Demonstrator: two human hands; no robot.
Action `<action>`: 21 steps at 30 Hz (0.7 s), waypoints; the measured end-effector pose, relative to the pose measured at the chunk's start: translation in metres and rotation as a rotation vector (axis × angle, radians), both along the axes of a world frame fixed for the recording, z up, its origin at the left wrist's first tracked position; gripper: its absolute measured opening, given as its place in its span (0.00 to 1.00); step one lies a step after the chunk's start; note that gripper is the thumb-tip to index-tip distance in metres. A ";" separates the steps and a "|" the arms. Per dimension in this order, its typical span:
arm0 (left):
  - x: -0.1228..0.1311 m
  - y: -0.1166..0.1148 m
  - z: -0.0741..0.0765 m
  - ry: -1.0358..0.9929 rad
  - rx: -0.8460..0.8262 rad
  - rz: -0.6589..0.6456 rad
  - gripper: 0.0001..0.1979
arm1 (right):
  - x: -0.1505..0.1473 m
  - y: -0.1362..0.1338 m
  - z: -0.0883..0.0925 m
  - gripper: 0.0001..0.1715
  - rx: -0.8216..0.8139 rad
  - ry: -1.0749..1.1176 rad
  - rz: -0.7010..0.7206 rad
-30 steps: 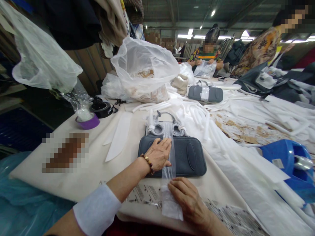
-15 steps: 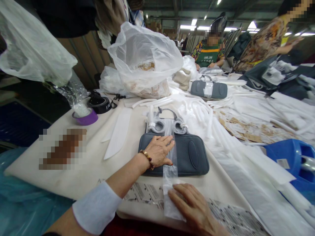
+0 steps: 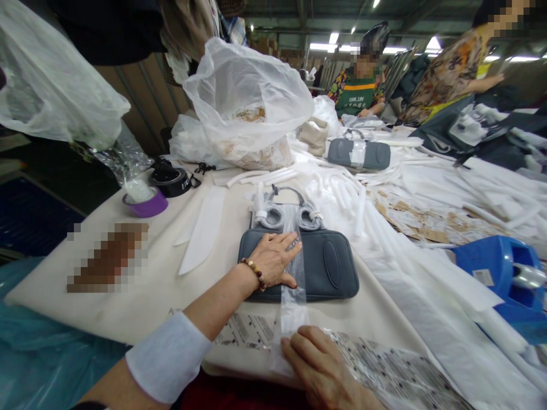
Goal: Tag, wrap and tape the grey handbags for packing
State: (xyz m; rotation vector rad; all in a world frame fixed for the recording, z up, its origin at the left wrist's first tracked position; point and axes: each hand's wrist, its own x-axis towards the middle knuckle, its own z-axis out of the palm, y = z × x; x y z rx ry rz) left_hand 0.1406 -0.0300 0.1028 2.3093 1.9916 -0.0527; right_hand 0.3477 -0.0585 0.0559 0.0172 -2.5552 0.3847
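Note:
A dark grey-blue bag (image 3: pixel 314 256) lies flat on the cream-covered table, its wrapped straps (image 3: pixel 270 216) coiled at the far side beside a thin handle loop. Down its middle runs a clear plastic strip (image 3: pixel 294 310), which hangs past the near edge of the bag. My left hand (image 3: pixel 273 259) rests palm down on the bag and strip, fingers spread. Near the table's front edge my right hand (image 3: pixel 318 361) has its fingers curled on the lower end of the strip. That hand hides part of the strip's end. A printed plastic sheet (image 3: pixel 376 359) lies close by.
A large plastic sack (image 3: pixel 252 102) stands behind the bag. At left are a purple tape roll (image 3: pixel 147 203) and a black tape roll (image 3: pixel 168 182). A blue tape dispenser (image 3: pixel 491 279) sits at right among white foam sheets. Another similar bag (image 3: pixel 374 155) lies farther back near two people.
My right hand has curled its fingers over the end of the plastic strip and shifted slightly left. My left hand stays flat on the bag.

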 end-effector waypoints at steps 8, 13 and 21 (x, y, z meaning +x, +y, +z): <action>-0.003 0.001 0.001 0.016 -0.033 -0.029 0.45 | 0.002 0.004 0.006 0.20 -0.046 -0.025 0.008; -0.001 0.000 -0.002 0.023 -0.001 -0.047 0.49 | 0.001 0.006 0.011 0.16 -0.074 -0.059 0.014; 0.001 -0.002 -0.007 0.019 0.030 -0.048 0.51 | -0.008 0.027 0.027 0.18 -0.071 -0.025 0.054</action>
